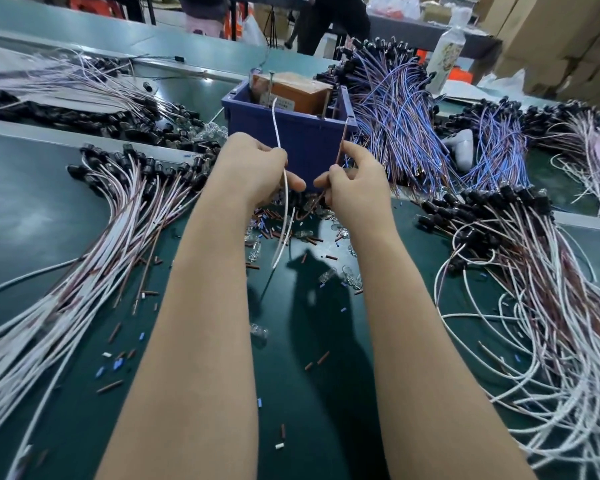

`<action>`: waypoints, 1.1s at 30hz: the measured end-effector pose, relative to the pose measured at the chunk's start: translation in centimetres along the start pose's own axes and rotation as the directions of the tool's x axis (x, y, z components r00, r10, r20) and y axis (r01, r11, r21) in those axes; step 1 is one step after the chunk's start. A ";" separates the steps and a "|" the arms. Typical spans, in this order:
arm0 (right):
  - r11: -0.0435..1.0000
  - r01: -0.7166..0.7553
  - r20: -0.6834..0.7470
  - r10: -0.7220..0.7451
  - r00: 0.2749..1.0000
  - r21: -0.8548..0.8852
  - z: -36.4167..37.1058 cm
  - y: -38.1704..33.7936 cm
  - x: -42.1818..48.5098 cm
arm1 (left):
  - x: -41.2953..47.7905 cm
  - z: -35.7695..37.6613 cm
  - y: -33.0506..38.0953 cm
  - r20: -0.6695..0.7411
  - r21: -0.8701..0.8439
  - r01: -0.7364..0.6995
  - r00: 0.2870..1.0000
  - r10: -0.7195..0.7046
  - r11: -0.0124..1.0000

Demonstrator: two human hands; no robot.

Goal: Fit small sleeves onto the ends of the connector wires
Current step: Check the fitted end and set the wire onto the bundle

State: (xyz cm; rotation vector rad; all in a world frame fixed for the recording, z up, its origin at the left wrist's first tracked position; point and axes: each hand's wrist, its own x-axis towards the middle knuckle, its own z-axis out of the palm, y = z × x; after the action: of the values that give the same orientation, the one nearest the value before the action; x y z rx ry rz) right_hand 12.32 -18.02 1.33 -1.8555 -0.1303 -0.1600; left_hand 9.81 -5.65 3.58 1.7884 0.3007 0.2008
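Plainly, over the green table point(49, 209), before the blue bin point(302, 143), both forearms are pointing forward: the left hand point(257, 168) is pinching a white wire point(276, 129), the right hand point(354, 188) is pinching a brown wire point(343, 140). Both wires are looking light and springy, best pinched near the tip; the tiny sleeves point(267, 233) scattered beneath are looking slippery.

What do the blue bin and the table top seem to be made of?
Blue bin: likely moulded plastic, matte; even colour and a thick rim. Table top: perhaps a dark green rubber or vinyl mat, smooth, with soft reflections.
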 end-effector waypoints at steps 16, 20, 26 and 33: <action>0.990 0.130 -0.072 -0.134 0.988 -0.054 0.6 -0.3 -0.4 | -0.4 -1.5 0.9 0.051 0.176 -0.030 0.998 0.021 0.984; 0.993 0.117 -0.082 -0.119 0.989 -0.036 0.6 -0.2 -0.5 | -0.5 -1.7 1.0 0.044 0.185 -0.025 0.999 0.017 0.982; 0.996 0.077 -0.075 -0.081 0.994 -0.050 0.7 0.0 -0.4 | -0.4 -1.6 0.8 0.042 0.211 -0.018 0.999 0.010 0.977; 0.991 0.077 -0.054 -0.084 0.995 -0.110 0.9 0.0 -0.5 | -0.3 -1.7 0.8 0.034 0.212 -0.001 0.999 -0.006 0.977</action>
State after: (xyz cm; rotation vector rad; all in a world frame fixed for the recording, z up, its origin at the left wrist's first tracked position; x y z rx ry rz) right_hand 11.91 -17.20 1.00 -1.9523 -0.1588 -0.2817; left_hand 9.08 -4.33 4.74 2.0004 0.3091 0.1403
